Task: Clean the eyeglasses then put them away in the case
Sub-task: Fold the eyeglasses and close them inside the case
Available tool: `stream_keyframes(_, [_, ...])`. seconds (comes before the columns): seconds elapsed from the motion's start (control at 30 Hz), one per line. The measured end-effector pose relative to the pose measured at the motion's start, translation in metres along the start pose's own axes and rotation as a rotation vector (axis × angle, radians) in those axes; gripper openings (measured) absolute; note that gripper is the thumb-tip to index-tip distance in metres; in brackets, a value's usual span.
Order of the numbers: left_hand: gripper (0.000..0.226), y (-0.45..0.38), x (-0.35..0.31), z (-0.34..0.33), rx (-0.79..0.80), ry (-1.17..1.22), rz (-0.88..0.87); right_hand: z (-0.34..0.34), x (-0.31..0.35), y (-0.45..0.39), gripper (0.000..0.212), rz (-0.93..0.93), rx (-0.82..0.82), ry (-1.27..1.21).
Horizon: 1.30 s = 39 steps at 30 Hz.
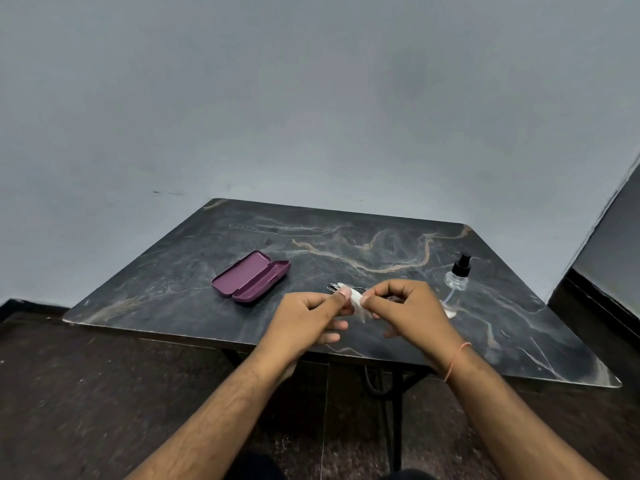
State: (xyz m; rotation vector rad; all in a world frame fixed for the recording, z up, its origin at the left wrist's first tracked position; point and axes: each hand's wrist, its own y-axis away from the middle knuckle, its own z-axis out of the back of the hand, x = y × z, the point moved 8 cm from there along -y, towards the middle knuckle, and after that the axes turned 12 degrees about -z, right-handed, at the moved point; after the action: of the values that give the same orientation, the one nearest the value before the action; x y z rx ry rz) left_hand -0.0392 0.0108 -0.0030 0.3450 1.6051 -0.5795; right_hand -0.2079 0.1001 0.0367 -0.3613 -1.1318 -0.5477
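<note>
Both hands meet above the near middle of the dark marble table [381, 244]. My left hand [308, 320] pinches the eyeglasses [334, 288], of which only a bit of thin metal frame shows beyond my thumb. My right hand [405, 306] presses a small white cloth [358, 303] against them. The rest of the glasses is hidden by my fingers and the cloth. The purple case [251, 276] lies open on the table, to the left of my hands, with nothing inside.
A small clear spray bottle [456, 282] with a black nozzle stands on the table just right of my right hand. A grey wall rises behind the table. Dark floor and the table's black legs lie below the near edge.
</note>
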Motion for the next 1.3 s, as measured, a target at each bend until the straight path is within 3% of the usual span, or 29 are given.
stream_keyframes(0.17, [0.024,0.007,-0.008,0.027,-0.053,0.060,0.002,-0.031,0.020,0.002,0.004,0.071,0.019,0.097])
stream_keyframes(0.3, [0.014,0.010,-0.006,0.052,-0.088,0.056,0.015,-0.054,0.028,0.003,0.011,0.053,0.108,0.025])
stream_keyframes(0.6, [0.017,0.012,-0.009,0.093,-0.053,-0.017,-0.091,-0.107,0.006,0.001,0.017,-0.449,0.485,-0.547])
stream_keyframes(0.73, [0.020,0.012,-0.006,0.103,-0.037,0.060,-0.073,-0.121,0.006,-0.001,0.038,-0.533,0.586,-0.656])
stream_keyframes(0.8, [0.021,0.012,-0.006,0.106,-0.034,0.079,-0.065,-0.122,0.013,-0.004,0.041,-0.498,0.582,-0.632])
stream_keyframes(0.97, [0.015,0.012,-0.006,0.129,-0.076,-0.046,-0.067,-0.120,0.025,-0.026,0.025,-0.411,0.495,-0.475])
stream_keyframes(1.07, [0.032,0.006,-0.007,0.145,-0.082,-0.224,-0.120,-0.120,0.033,-0.047,0.020,-0.368,0.447,-0.385])
stream_keyframes(1.3, [0.027,-0.021,-0.001,0.173,-0.193,-0.455,-0.091,-0.137,0.067,-0.102,0.028,-0.273,0.408,-0.190])
